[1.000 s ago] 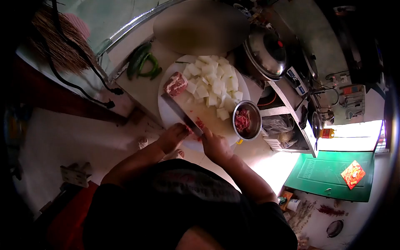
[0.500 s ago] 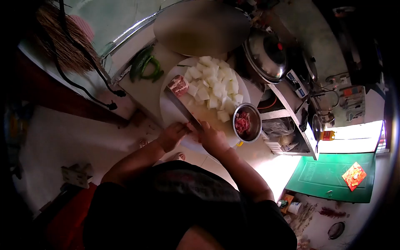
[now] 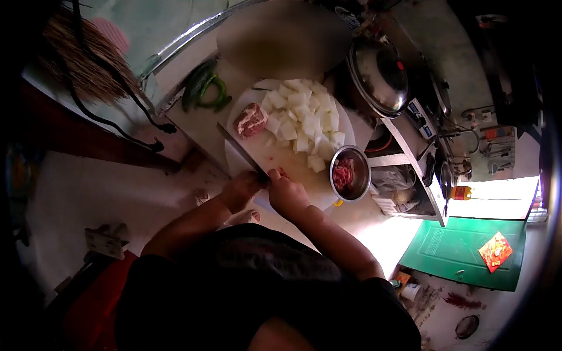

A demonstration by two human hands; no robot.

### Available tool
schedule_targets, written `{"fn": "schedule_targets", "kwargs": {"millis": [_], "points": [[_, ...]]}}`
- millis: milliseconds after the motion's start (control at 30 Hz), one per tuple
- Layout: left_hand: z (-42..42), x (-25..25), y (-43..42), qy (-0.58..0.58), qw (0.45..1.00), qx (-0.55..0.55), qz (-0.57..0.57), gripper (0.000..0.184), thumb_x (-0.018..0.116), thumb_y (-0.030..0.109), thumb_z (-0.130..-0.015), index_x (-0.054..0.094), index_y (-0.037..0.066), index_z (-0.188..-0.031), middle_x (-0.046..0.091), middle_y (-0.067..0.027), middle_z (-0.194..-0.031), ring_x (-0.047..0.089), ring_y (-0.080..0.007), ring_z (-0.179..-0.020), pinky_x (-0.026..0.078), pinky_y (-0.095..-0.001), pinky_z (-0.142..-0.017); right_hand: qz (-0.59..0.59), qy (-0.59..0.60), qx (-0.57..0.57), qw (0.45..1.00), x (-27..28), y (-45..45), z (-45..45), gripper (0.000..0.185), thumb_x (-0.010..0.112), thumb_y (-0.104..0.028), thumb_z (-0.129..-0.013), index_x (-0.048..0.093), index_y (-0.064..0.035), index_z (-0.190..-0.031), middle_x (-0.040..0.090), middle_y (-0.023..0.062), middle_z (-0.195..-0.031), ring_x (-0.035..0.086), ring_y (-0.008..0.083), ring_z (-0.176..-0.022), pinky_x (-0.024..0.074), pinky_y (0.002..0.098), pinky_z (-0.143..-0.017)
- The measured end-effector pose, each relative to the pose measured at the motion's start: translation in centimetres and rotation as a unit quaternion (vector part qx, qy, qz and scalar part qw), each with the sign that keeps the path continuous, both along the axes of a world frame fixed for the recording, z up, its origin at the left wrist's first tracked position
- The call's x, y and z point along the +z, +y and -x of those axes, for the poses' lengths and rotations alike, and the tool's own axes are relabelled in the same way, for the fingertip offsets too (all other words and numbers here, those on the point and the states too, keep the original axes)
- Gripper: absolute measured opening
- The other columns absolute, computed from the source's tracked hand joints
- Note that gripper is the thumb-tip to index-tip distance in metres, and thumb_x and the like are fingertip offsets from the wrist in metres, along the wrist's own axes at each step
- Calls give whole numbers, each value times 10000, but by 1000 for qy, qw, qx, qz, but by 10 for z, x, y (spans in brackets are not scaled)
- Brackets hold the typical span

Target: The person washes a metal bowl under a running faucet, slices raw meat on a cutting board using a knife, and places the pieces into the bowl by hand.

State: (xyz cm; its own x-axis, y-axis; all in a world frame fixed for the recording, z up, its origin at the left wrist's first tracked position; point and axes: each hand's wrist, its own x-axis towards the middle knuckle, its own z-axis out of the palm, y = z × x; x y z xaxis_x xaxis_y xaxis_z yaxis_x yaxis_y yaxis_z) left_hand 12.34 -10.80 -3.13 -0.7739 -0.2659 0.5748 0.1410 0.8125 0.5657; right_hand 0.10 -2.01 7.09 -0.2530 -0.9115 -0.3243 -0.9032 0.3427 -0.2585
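My right hand [image 3: 287, 194] is closed round the handle end of a knife [image 3: 244, 149], whose blade slants up and left over the round white cutting board [image 3: 235, 161]. My left hand [image 3: 241, 191] is closed close beside it at the board's near edge; what its fingers hold, if anything, is hidden. A piece of raw meat [image 3: 251, 120] lies on the board past the blade. White chunks [image 3: 301, 117] are heaped at the board's far side. Small red meat bits [image 3: 283, 173] lie near my right hand. A metal bowl [image 3: 350, 174] of cut meat stands at the right.
Green peppers [image 3: 205, 88] lie on the counter at the upper left. A large round pan-like shape [image 3: 281, 41], blurred, is beyond the board. A lidded pot [image 3: 380, 76] stands at the upper right, above a shelf [image 3: 404, 158] with bags.
The knife and my right hand have shifted left, toward my left hand. The blade tip now lies left of the meat piece.
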Motion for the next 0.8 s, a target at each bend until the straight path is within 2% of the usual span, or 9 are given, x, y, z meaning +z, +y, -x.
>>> {"fn": "schedule_targets", "kwargs": {"millis": [67, 133, 267, 367, 433, 467, 567, 633, 800], "points": [[-5, 1, 3, -14, 1000, 4, 15, 299, 525, 57, -689, 567, 45, -985, 557, -119, -973, 527, -282, -905, 443, -359, -802, -5, 10, -7, 1000, 3, 0, -1, 333, 495, -158, -788, 411, -38, -1087, 585, 227, -745, 584, 382, -652, 459, 481, -586], [-7, 4, 3, -20, 999, 0, 29, 301, 515, 54, -696, 559, 35, -993, 552, -126, -979, 526, -286, -907, 441, -361, -807, 61, -30, -51, 996, 14, 7, 5, 246, 470, -194, -816, 446, -38, -1005, 596, 204, -741, 602, 356, -695, 470, 457, -623], [-7, -5, 0, -19, 999, -33, -2, 311, 498, 56, -709, 540, 11, -1015, 544, -138, -993, 519, -293, -925, 431, -366, -830, 57, -53, -76, 994, 22, 27, 7, 295, 474, -178, -809, 417, -44, -1065, 585, 229, -761, 571, 402, -704, 445, 506, -642], [-5, -10, 2, -28, 999, -9, 19, 304, 492, 58, -715, 551, 25, -1012, 548, -125, -1001, 518, -281, -936, 427, -361, -843, 45, -27, -30, 998, 30, 30, 5, 306, 470, -190, -818, 421, -51, -1085, 585, 226, -760, 567, 411, -724, 440, 508, -665], [-4, -10, 1, -19, 999, -22, 20, 305, 496, 58, -709, 557, 36, -1008, 551, -119, -1000, 519, -277, -938, 427, -358, -846, -67, 7, -25, 997, 26, 27, 2, 289, 475, -193, -818, 430, -43, -1061, 582, 232, -752, 565, 415, -713, 443, 504, -654], [-4, -10, 0, -11, 999, -34, 21, 307, 500, 59, -704, 563, 47, -1004, 554, -113, -998, 519, -273, -939, 427, -356, -848, -69, 5, -24, 997, 24, 24, 3, 289, 475, -193, -818, 430, -43, -1061, 582, 232, -752, 565, 415, -713, 443, 504, -654], [-3, -7, -2, -12, 999, -30, 9, 314, 503, 63, -693, 573, 68, -999, 558, -106, -994, 520, -266, -941, 426, -354, -850, -26, -44, -38, 998, 16, 15, 5, 288, 482, -192, -816, 432, -27, -1046, 581, 235, -752, 570, 408, -714, 444, 499, -650], [-2, -9, 2, -18, 1000, -10, 11, 319, 502, 61, -689, 571, 68, -1000, 558, -107, -995, 520, -266, -939, 427, -353, -846, 50, -27, -6, 998, 7, 8, 5, 260, 472, -135, -784, 449, -45, -1027, 584, 176, -641, 583, 372, -591, 481, 460, -542], [-4, 3, -1, -31, 999, -13, 5, 323, 501, 56, -685, 561, 58, -1002, 555, -109, -991, 520, -270, -929, 435, -343, -825, 99, -35, -15, 994, 11, 10, 7, 230, 475, -129, -783, 453, -48, -997, 582, 188, -670, 584, 373, -632, 472, 477, -578]]}}
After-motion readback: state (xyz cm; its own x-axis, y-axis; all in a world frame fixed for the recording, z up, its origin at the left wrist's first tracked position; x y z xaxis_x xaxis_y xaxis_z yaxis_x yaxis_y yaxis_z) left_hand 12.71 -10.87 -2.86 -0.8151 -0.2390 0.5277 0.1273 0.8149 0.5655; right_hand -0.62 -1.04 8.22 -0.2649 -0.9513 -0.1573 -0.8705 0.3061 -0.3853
